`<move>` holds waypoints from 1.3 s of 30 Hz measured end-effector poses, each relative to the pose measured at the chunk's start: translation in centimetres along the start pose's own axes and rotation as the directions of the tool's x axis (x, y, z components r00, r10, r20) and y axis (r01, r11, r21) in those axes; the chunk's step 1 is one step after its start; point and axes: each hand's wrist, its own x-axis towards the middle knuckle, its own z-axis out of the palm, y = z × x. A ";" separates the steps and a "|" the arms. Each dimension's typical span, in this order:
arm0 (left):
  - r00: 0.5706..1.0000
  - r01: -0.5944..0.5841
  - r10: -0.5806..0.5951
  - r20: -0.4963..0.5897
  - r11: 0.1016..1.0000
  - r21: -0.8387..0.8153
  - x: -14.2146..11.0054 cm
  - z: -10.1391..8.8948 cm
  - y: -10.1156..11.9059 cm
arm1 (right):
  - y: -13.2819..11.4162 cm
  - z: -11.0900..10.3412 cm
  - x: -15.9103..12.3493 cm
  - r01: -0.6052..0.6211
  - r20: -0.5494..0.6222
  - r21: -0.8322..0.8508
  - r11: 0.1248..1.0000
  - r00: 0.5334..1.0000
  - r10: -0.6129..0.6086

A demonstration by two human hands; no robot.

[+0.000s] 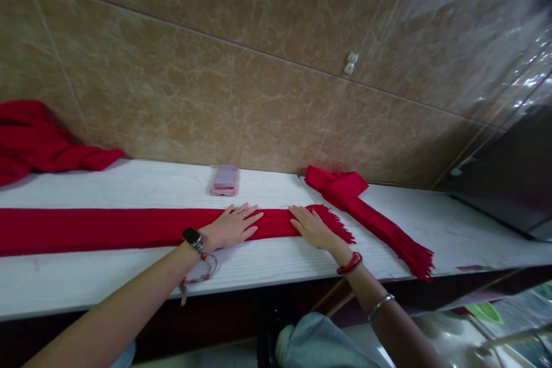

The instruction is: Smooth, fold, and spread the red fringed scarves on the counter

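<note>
Crosswise before the person, a fringed red scarf point(107, 229) lies directly beneath the fingers of both hands, stretched on the white wood-grain tabletop point(259, 264). Its long axis runs left to right, squarely across the reach of the forearms. To the left of the left fingers it continues as a smooth, flat band out of view; to the right it ends in a fringe point(334, 223), just beside the right hand point(314, 226), which is clearly the nearer one to that end. The left hand point(230, 225) rests palm down farther along the band, its fingers spread and pointing rightward and away from the body. The right hand is palm down too, fingers extended and close together, pointing leftward and away, so the two sets of fingertips face each other across a short stretch of red fabric. Neither hand grips anything; both touch the scarf from above.

Beyond the left fingers, near the wall, sits a smartphone point(225, 179); its screen is pixelated, so nothing on it can be read. Right of the right fingers, a second red scarf point(373, 215) lies doubled over, and far to the left is a crumpled red cloth point(43, 144). No brand or label is legible.
</note>
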 end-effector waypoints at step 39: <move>0.997 0.029 -0.031 -0.068 0.999 -0.034 -0.1 0.0 0.5 | 2.8 -0.6 0.3 0.002 -0.109 -0.071 0.997 0.994 -0.010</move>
